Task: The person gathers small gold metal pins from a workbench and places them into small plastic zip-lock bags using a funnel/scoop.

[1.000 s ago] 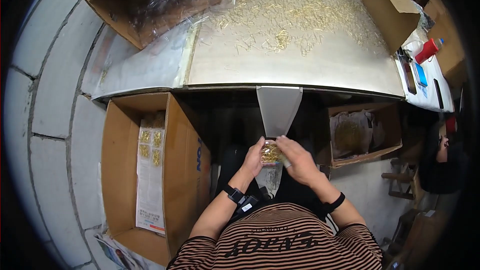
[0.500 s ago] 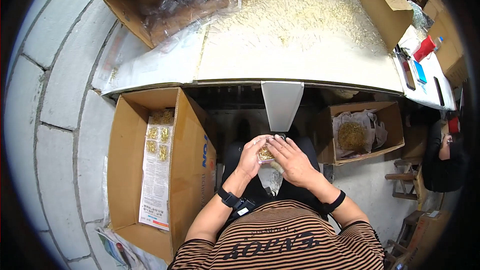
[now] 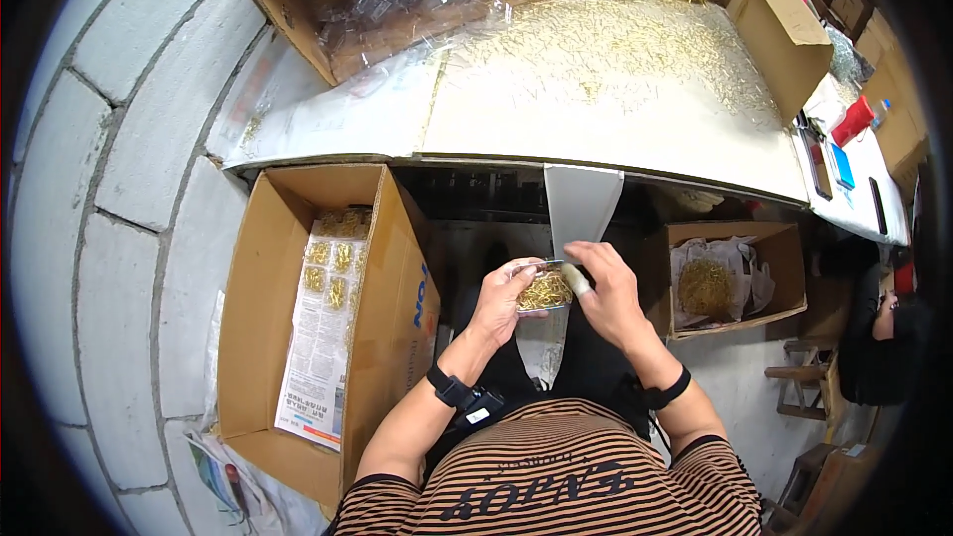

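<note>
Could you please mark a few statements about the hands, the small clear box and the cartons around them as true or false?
1. The left hand and the right hand both hold a small clear box of gold-coloured pieces. True.
2. The open carton on the person's left stands empty. False: it holds a printed sheet and packs of gold pieces.
3. Gold pieces lie scattered over the white table. True.
4. The person wears a wristband on one wrist only. False: dark bands show on both wrists.
5. The carton on the right holds a bag of gold pieces. True.
</note>
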`<state>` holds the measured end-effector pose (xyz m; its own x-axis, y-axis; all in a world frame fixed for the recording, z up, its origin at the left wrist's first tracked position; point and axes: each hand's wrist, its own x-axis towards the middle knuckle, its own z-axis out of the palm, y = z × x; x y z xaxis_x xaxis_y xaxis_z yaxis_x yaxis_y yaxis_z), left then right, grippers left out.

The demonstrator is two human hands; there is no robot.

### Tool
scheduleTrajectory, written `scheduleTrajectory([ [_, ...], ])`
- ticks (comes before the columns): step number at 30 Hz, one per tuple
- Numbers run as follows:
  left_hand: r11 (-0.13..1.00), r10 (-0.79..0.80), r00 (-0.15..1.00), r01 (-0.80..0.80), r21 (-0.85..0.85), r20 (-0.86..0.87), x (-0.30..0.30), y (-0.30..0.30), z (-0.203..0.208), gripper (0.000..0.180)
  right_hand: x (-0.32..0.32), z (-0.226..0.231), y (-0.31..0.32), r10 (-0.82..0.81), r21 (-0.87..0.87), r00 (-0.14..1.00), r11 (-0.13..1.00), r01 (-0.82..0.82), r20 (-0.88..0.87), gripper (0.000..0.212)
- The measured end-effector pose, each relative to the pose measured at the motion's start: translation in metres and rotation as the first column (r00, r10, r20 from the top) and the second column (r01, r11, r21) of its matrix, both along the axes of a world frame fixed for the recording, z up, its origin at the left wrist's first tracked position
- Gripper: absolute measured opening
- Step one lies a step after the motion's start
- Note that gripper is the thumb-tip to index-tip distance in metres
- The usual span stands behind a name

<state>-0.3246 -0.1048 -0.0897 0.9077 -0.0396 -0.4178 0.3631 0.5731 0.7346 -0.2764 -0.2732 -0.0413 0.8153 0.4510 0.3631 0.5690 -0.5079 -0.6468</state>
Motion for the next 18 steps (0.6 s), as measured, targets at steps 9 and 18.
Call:
scheduleTrajectory([
  [9, 0.998, -0.059, 0.998, 0.059, -0.034, -0.009, -0.005, -0.002, 0.006, 0.031, 0.002, -0.016, 0.016, -0.008, 0.219, 0.845, 0.965, 0.147, -0.535, 0.017],
  [18, 0.994, 0.02, 1.0, -0.022, -0.109, -0.013, 0.0, -0.004, 0.013, 0.033, -0.005, -0.004, 0.001, 0.2, -0.025, 0.977, 0.979, -0.202, -0.069, 0.039],
])
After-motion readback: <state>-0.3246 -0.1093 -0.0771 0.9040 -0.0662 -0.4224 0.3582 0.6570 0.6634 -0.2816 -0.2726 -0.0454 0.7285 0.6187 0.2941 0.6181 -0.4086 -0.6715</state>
